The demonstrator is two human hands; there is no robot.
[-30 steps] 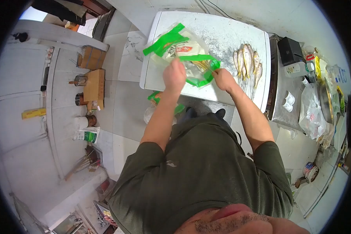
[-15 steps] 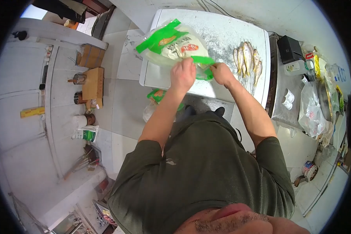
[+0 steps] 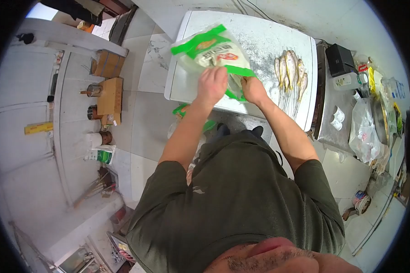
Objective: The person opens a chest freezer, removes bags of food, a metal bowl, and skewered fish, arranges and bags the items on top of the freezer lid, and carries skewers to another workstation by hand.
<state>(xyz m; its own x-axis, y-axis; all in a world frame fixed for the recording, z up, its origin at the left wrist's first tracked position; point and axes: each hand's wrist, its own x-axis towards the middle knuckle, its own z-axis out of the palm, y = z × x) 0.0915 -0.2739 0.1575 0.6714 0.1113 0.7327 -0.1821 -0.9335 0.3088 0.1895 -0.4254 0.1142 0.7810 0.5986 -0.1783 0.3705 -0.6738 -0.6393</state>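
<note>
- Spreading over the left part of the white table [image 3: 182, 88], the green-and-white plastic bag [image 3: 221, 49] sat tilted, its printed face up and its green-edged side toward the person;
- the left hand [image 3: 212, 85] was closed on the bag's near edge, fingers curled in; the right hand [image 3: 255, 89] was clamped on the same edge farther right, near its green strip; the two hands were apart, with a stretch of bag between them;
- to the right of the bag, well apart from it, small yellowish fish [image 3: 288, 69] lay side by side, thin sticks [image 3: 289, 102] reaching from them toward the table's near edge;
- beyond the table's right side, a metal counter [image 3: 329, 129] bore a black box [image 3: 340, 60], a plastic jug [image 3: 348, 81] and white cups [image 3: 337, 119];
- at far left stood a cardboard box [image 3: 109, 97].
</note>
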